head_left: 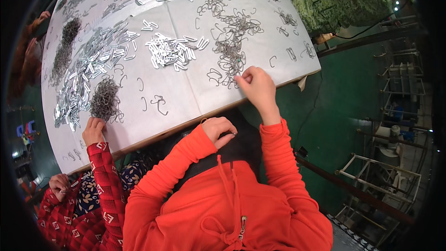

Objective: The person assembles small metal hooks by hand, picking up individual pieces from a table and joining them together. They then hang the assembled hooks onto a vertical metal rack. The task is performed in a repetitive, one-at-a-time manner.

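My right hand (258,89) is at the near edge of a loose heap of bent grey wire hooks (231,52) on the table. Its thumb and forefinger are pinched together at the hooks; what they hold, if anything, is too small to make out. Over my lap, just off the table edge, is my left hand (220,131), its fingers curled in toward the thumb. A tiny dark spot shows at its fingertips, but I cannot make out what it is. To the left of the hooks lies a pile of shiny, narrow metal loops (171,52).
The pale-covered table (186,94) carries more shiny loops (95,60) and a dense wire-hook heap (106,97) at left. A co-worker's hand (94,131) in a red patterned sleeve touches that heap. Someone in green (320,7) is at far right. Metal racks (381,172) stand at right.
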